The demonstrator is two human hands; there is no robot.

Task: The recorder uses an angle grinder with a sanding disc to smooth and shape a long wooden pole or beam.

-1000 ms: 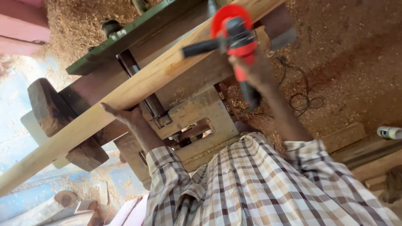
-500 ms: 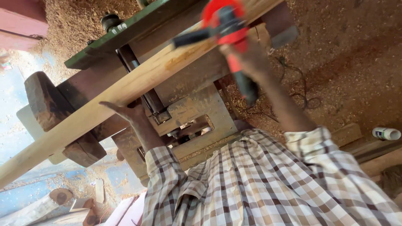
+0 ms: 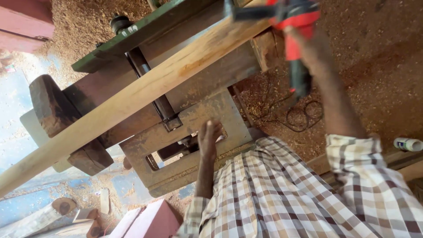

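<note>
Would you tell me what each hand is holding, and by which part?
The right hand grips the red power tool by its body; the left hand holds nothing.

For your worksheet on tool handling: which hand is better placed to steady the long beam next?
Left. The left hand is free, just below the beam; the right hand grips the red power tool.
</note>
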